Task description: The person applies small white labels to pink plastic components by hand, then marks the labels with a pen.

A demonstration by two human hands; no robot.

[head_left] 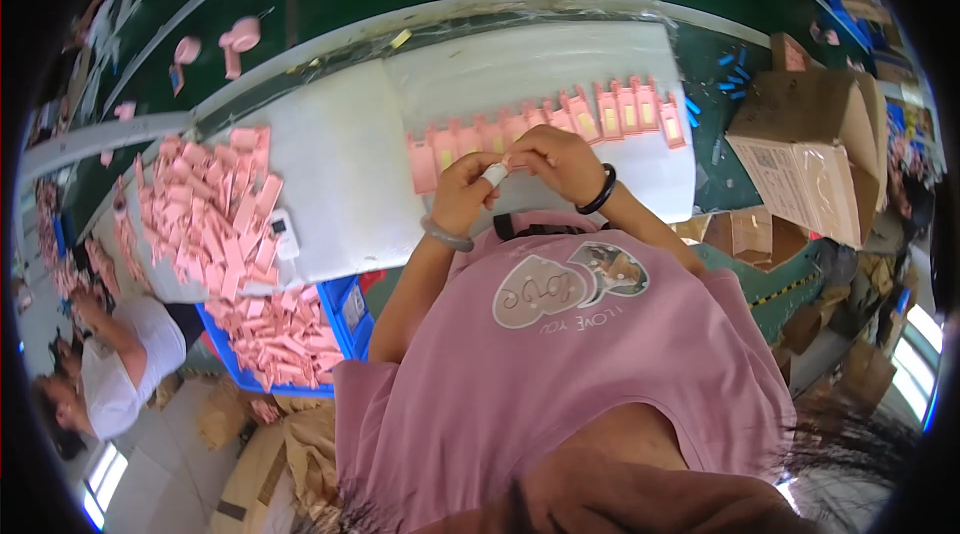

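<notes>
In front of my chest, my left hand (462,196) and my right hand (562,162) meet with fingers pinched together. A small white piece (495,174) shows at my left fingertips; whether it is held or wrapped round a finger, I cannot tell. A tiny pink bit seems to sit between the two hands, mostly hidden by the fingers. Just beyond them lies a row of flat pink plastic housings (612,112), several with pale yellow rectangles. The row rests side by side on the white-covered worktable (340,164).
Left on the table is a heap of loose pink parts (215,204) beside a small white device (285,234). Below stands a blue crate (345,319) full of pink parts. Open cardboard boxes (800,154) and small blue cylinders (738,74) are at right. A co-worker (130,364) is far left.
</notes>
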